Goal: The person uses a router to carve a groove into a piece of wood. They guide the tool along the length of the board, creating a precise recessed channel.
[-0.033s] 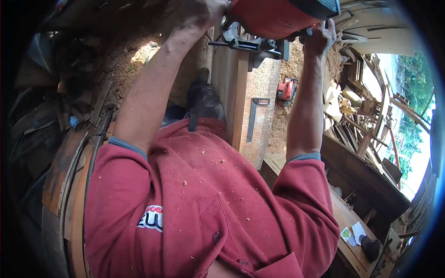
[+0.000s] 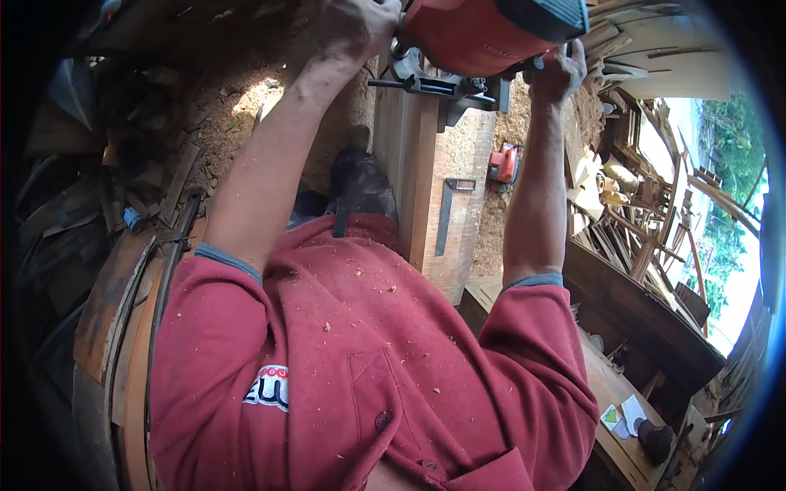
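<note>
A red router [image 2: 475, 37] with a dark top cap sits over the edge of a long timber piece [image 2: 424, 172] at the top of the view. My left hand [image 2: 356, 31] is closed at its left side, the grip itself hidden by my fingers. On its right side my right hand [image 2: 560, 72] is wrapped around the other handle. Metal guide rods and a fence [image 2: 442, 86] stick out beneath the router's body. Where the cutter meets the wood cannot be seen. A try square [image 2: 446, 213] lies on the pale board [image 2: 475, 155] beside the timber.
A smaller red power tool [image 2: 505, 164] rests in sawdust right of the board. Scrap wood [image 2: 630, 213] is heaped at the right, behind a dark plank [image 2: 639, 303]. Boards [image 2: 123, 327] lean at the left. Shavings [image 2: 237, 106] cover the floor near my shoe [image 2: 360, 176].
The router and both my hands have shifted very slightly to the left. My grip on it stays the same.
</note>
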The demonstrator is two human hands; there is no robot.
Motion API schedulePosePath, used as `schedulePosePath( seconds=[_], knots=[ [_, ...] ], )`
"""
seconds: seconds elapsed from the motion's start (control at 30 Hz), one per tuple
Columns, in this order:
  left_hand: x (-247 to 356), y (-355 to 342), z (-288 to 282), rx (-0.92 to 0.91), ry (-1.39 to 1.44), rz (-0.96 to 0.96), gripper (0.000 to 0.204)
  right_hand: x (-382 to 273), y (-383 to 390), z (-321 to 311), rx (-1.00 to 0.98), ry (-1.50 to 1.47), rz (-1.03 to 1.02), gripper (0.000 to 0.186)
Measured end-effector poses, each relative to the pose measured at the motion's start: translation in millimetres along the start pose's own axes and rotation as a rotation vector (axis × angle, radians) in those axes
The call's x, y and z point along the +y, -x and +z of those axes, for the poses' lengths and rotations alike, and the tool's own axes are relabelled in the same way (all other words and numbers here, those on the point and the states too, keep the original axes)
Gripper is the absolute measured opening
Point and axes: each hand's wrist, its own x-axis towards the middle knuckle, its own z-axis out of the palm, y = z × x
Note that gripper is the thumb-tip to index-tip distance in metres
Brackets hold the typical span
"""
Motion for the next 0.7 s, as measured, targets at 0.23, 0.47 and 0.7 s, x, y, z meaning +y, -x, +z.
schedulePosePath(
  seconds=[0.23, 0.47, 0.7],
  knots=[
    [5, -7, -1, 0.041, -0.052, 0.021, 0.021, -10, -16, -11, -0.133, 0.065, 0.032, 0.021],
    [-22, -2, 23, 0.040, 0.083, 0.051, 0.020, -3, 17, 10, -0.109, -0.106, 0.246, 0.027],
    [4, -4, 2, 0.017, 0.136, 0.013, 0.021, -2, -7, -7, -0.136, -0.146, 0.178, 0.017]
  ],
)
